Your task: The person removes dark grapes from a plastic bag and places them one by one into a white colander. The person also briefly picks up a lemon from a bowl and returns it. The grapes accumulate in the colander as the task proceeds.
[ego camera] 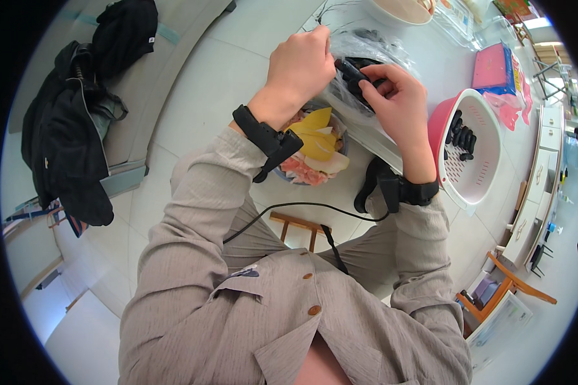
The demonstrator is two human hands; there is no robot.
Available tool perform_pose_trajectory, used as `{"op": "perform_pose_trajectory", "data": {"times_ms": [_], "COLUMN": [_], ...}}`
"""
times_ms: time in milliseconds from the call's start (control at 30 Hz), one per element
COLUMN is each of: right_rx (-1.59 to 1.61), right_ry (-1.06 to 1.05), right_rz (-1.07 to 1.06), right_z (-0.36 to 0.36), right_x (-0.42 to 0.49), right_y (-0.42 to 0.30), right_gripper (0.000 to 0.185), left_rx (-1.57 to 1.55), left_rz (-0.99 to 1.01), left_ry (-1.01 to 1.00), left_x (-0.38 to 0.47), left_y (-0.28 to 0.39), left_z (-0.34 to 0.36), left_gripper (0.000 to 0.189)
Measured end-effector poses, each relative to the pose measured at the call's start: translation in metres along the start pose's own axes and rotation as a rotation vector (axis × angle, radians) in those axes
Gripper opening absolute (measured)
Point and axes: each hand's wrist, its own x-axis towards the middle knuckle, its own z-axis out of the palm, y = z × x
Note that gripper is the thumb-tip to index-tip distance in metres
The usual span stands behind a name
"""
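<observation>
My right hand (397,98) pinches a long black grape (350,71) between thumb and fingers. Close to the grape's other end is my left hand (301,67), its fingers curled; what they hold, if anything, is hidden. Beneath both hands lies a clear plastic bag (366,45) with more dark grapes inside, on a white table (426,62). Thin bare grape stems (321,17) stick up just beyond my left hand. On the right, a pink and white colander (486,168) holds several loose black grapes (462,137).
A waste bin (345,142) with yellow peels (313,137) and pinkish scraps stands below the table edge. Behind are a pale bowl (400,17), clear plastic boxes (453,21) and a pink package (493,67). Black clothing (67,125) lies on a grey sofa (173,38) at left.
</observation>
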Motion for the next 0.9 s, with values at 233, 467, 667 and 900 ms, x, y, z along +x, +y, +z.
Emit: {"op": "perform_pose_trajectory", "data": {"times_ms": [233,467,667,900], "right_rx": [-0.002,0.028,0.059,0.040], "right_ry": [-0.037,-0.020,-0.030,-0.045], "right_rz": [-0.107,-0.134,-0.120,-0.123], "right_z": [-0.007,-0.005,-0.006,-0.007], "right_x": [-0.012,-0.011,-0.012,-0.013], "right_y": [0.004,0.009,0.012,0.011], "right_gripper": [0.020,0.020,0.022,0.023], "left_rx": [-0.260,-0.404,-0.437,-0.483], "left_rz": [0.285,0.276,0.230,0.365], "left_ry": [-0.280,-0.457,-0.470,-0.379], "left_x": [0.004,-0.004,-0.006,-0.009], "left_y": [-0.013,0.002,0.006,0.012], "left_z": [-0.042,-0.051,-0.051,-0.051], "left_gripper": [0.030,0.039,0.031,0.029]}}
